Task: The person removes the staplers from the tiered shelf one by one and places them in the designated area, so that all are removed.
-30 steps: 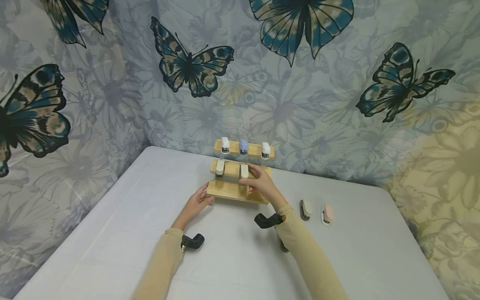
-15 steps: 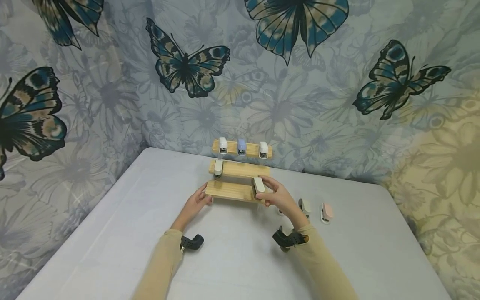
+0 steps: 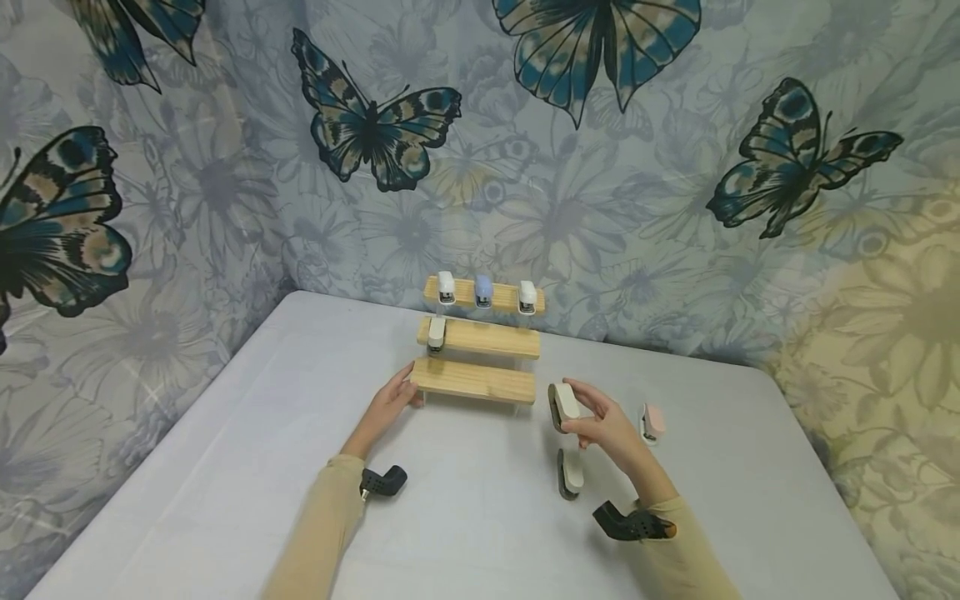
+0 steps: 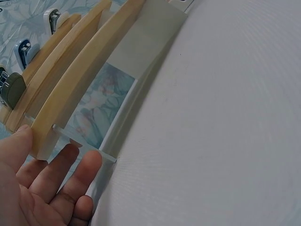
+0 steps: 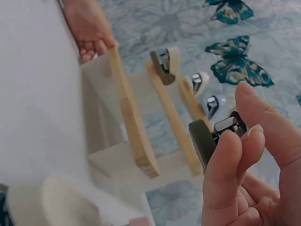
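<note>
My right hand [image 3: 611, 433] pinches a stapler [image 3: 564, 406] with a cream top and dark green base between thumb and fingers, to the right of a three-tier wooden display stand [image 3: 472, 381]. In the right wrist view the stapler's dark base [image 5: 202, 141] faces the stand. My left hand [image 3: 386, 412] grips the left end of the lowest shelf, the thumb on the board [image 4: 80, 75] and fingers below it beside the clear leg. One cream stapler [image 3: 437, 333] stands at the left of the middle shelf. The top shelf bears a white stapler [image 3: 446, 287], a blue stapler [image 3: 483, 292] and another white stapler [image 3: 527, 297].
A cream-and-dark stapler [image 3: 570, 473] lies on the white-covered table [image 3: 465, 517] in front of my right hand. Farther right is a pink stapler [image 3: 652, 422], just past my fingers. A butterfly-patterned wall covering [image 3: 600, 275] rises right behind the table.
My right hand has taken the stapler off the middle shelf and carried it right and toward me, past the stand's right end. My left hand stays at the shelf's left end.
</note>
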Demonstrator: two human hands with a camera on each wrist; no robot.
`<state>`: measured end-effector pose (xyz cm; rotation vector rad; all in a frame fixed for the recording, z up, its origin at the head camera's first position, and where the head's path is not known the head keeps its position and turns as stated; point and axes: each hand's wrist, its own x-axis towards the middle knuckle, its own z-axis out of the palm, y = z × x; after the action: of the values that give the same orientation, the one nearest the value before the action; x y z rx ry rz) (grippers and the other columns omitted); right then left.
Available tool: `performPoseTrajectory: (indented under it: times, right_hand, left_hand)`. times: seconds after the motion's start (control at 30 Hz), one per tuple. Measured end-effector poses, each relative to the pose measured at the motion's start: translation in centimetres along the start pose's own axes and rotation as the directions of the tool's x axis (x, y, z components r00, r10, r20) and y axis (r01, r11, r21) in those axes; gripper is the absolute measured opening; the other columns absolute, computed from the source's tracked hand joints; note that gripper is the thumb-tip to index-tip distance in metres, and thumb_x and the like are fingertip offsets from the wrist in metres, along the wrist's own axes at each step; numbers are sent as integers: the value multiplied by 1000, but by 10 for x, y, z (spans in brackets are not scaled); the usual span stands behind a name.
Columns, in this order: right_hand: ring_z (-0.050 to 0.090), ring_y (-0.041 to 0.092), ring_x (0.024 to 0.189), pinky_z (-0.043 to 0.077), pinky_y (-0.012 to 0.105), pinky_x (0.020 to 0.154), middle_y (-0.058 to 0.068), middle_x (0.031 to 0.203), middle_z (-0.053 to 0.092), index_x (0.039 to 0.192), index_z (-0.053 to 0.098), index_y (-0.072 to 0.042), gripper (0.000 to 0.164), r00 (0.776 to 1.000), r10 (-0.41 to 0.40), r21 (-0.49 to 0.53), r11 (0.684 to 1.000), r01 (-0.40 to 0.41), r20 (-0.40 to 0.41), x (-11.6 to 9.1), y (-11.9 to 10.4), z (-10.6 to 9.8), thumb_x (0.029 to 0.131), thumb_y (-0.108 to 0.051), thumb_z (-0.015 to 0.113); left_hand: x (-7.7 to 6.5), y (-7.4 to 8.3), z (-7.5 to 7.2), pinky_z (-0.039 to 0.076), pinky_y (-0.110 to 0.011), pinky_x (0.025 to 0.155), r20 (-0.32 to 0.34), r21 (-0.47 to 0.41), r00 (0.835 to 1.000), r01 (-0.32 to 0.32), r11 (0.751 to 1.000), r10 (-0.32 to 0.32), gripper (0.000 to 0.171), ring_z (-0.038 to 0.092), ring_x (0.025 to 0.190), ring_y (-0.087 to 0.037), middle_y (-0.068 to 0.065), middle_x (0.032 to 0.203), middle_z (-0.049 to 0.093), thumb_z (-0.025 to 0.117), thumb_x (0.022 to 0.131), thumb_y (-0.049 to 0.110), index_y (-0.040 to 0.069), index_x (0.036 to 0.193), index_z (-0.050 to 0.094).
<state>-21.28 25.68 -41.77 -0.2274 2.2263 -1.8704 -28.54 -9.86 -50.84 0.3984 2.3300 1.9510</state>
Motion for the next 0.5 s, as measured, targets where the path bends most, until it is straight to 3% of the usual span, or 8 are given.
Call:
performPoseTrajectory:
  times: [0.3,0.5]
  right_hand:
    - [49,10,50,45,26,45,23,142,19,139,27,-1,73,1000,-15,0,1000,15,-3,-34,21,-17,77,-1,67]
    - [47,6,49,44,20,45,27,143,9,138,21,4,75,999,-32,138,990,30,8,-60,41,-25,77,8,63]
  left_hand:
    - [1,0,1,33,-47,94,-4,2,1000,-4,1000,4,58,60,84,-24,-20,109,58,44,95,31,1,140,22]
    - [-1,2,0,34,-48,94,-5,8,1000,4,1000,-4,59,60,84,-24,-18,103,61,44,95,33,3,141,23]
